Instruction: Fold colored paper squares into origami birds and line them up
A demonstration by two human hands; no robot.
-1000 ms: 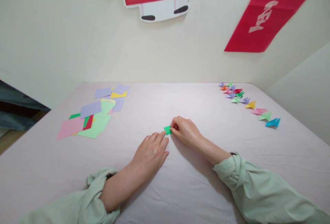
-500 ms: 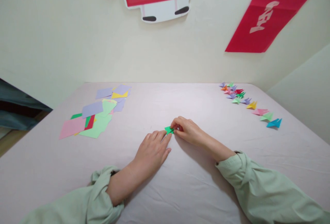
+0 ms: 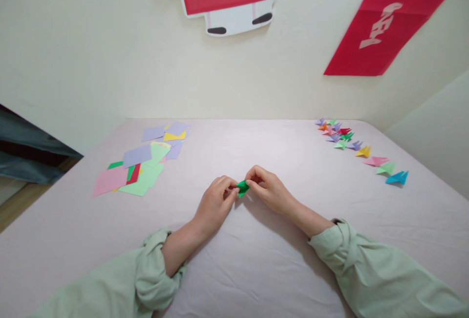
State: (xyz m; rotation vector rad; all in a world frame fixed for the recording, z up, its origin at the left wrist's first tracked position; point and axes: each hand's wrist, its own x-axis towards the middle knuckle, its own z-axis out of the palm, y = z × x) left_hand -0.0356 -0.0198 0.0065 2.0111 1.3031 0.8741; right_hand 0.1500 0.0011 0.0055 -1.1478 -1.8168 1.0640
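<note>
While paper figures [image 3: 363, 152] are lined along the bench [image 3: 252, 147], green paper [image 3: 243, 188] is pinched by the left hand [image 3: 215, 202] and right hand [image 3: 270, 188]

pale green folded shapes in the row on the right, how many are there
3: the nearest shape, just beyond the blue one; the middle shape, partway along; the farthest shape, at the far end. Others may be hidden where far ones crowd.

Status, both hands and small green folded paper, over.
Left hand pinches small green folded paper at its left end. Right hand pinches its right end. Mixed-colour paper sheets off left, mixed-colour folded paper figures off right.
</note>
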